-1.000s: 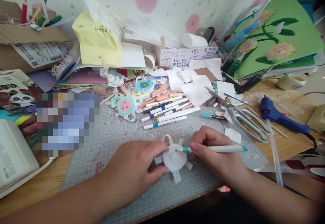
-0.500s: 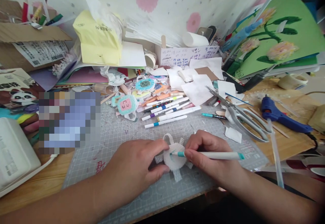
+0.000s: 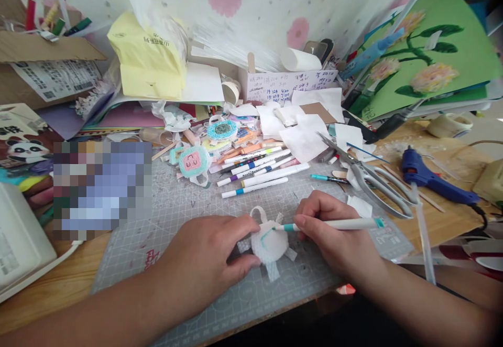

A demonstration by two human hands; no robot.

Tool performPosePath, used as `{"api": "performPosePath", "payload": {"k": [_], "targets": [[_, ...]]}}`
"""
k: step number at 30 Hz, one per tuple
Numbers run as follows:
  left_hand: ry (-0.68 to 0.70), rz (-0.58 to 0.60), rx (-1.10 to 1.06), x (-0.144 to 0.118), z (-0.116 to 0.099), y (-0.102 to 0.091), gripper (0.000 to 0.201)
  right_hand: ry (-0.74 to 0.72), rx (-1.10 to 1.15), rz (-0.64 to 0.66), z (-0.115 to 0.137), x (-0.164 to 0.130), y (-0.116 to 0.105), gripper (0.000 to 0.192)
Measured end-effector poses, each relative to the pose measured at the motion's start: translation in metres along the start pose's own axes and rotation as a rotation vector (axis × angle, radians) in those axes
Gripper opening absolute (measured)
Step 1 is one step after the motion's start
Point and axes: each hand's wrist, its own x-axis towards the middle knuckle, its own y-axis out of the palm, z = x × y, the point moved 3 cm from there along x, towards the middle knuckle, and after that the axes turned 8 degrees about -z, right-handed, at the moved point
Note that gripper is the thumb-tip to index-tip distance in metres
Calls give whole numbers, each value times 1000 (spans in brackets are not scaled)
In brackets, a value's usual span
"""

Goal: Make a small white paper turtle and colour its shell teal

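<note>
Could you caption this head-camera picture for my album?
Left hand steadies a white mesh piece while right hand draws with a teal marker.

Home craft desk, cutting mat (image 3: 188, 216), markers (image 3: 259, 171), glue gun (image 3: 430, 179), scissors (image 3: 373, 176)

Bright, even daylight; soft shadows, wide-angle edge bending, corners darkened.

Matt cutting mat (image 3: 196, 216), glossy metal scissors (image 3: 369, 176)
</note>
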Motion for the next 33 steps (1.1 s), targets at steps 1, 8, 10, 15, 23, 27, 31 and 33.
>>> {"api": "performPosePath", "payload": {"k": [1, 8, 10, 15, 23, 27, 31, 33], "targets": [[0, -1, -1, 0, 0, 0, 26, -1, 0, 2, 0, 0, 0, 19], [7, 3, -11, -1, -1, 0, 26, -36, 4, 19, 0, 0, -2, 21], [12, -6, -9, -1, 0, 0, 26, -41, 35, 28, -2, 0, -2, 21], [5, -3, 3, -1, 0, 0, 27, -27, 111, 52, -6, -1, -4, 21], [14, -6, 26, -2, -3, -3, 25, 38, 164, 77, -9, -2, -3, 21], [15, 4, 30, -1, 0, -1, 26, 46, 173, 86, -2, -2, 2, 20], [38, -25, 28, -1, 1, 1, 26, 15, 74, 133, 4, -5, 9, 20], [46, -40, 30, -1, 2, 2, 26, 13, 48, 132, 4, -6, 11, 21]]}}
